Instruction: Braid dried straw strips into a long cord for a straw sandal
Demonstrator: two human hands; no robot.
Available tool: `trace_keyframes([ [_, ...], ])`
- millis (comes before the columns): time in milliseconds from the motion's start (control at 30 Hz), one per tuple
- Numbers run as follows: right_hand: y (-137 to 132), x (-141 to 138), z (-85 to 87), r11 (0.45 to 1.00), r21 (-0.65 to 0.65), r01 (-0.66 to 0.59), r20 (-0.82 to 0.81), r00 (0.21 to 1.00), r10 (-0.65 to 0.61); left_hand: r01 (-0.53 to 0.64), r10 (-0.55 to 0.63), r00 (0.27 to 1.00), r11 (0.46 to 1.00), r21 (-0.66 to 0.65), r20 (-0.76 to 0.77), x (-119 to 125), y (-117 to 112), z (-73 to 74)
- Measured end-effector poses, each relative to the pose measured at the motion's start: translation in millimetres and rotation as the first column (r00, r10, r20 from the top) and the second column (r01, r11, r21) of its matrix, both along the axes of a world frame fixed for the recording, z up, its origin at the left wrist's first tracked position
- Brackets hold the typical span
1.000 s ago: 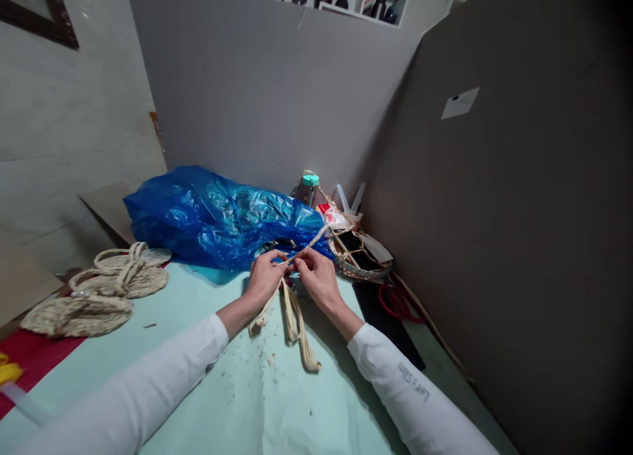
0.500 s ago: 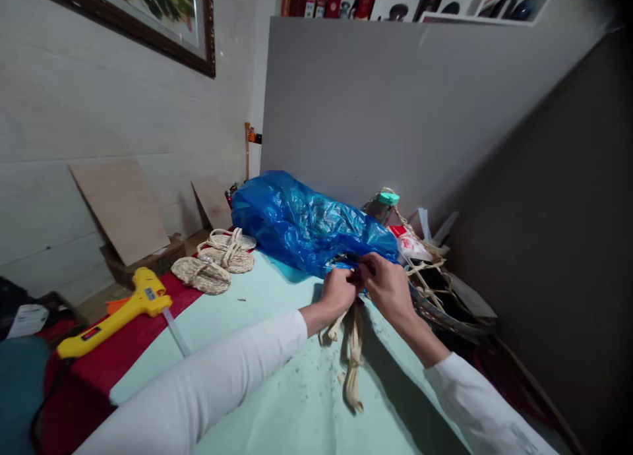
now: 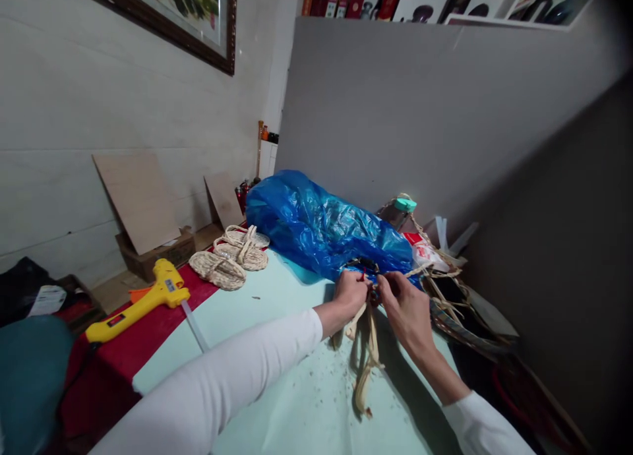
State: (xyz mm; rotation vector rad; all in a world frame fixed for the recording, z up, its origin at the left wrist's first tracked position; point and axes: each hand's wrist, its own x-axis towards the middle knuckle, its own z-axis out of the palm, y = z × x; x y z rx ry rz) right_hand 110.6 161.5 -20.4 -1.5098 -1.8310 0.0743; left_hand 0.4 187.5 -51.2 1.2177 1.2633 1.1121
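My left hand (image 3: 349, 294) and my right hand (image 3: 404, 304) meet over the pale green table cover (image 3: 277, 382), fingers pinched together on pale straw strands (image 3: 366, 349). The loose ends of the strands hang down from my hands and trail on the cover toward me. A twisted cord of the same straw (image 3: 420, 269) runs from my fingers to the right, toward a woven basket frame (image 3: 459, 310). Both sleeves are white.
A crumpled blue plastic bag (image 3: 321, 227) lies just behind my hands. A jar with a teal lid (image 3: 401, 210) stands beside it. Two small straw sandals (image 3: 232, 257) and a yellow glue gun (image 3: 143, 301) lie at the left. Grey boards wall the back and right.
The view has swung left, bringing the glue gun, cardboard and picture frame into sight. My hands stay together on the straw, and the hanging strands have shifted slightly.
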Motion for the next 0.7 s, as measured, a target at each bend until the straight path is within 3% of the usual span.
trace_keyframes([
  [67,1,8,-3.6,0.996,-0.087,-0.001,-0.037,0.999,-0.002,0.005,-0.005,1.0,1.0,0.002,0.001,2,5,-5.6],
  [300,6,8,6.6,0.982,-0.187,-0.031,0.008,0.999,0.033,0.023,-0.022,1.0,1.0,-0.019,0.021,2,11,-11.5],
  [400,6,17,-2.9,0.966,-0.259,-0.008,0.031,0.999,0.016,0.053,-0.052,0.998,0.997,-0.047,0.039,4,9,-9.2],
  [467,11,26,-14.5,0.966,-0.259,0.007,-0.013,1.0,-0.011,0.077,-0.073,0.996,0.995,-0.07,0.052,5,7,-6.2],
  [533,18,34,-25.2,0.973,-0.227,-0.04,-0.158,0.987,0.004,0.096,-0.091,0.994,0.991,-0.093,0.059,5,5,-2.4],
  [633,29,37,-31.9,0.978,-0.141,-0.154,-0.348,0.932,0.096,0.119,-0.113,0.992,0.985,-0.123,0.054,3,3,2.3],
  [700,33,33,-28.7,0.964,-0.101,-0.248,-0.335,0.92,0.201,0.127,-0.123,0.992,0.982,-0.137,0.041,1,3,3.5],
])
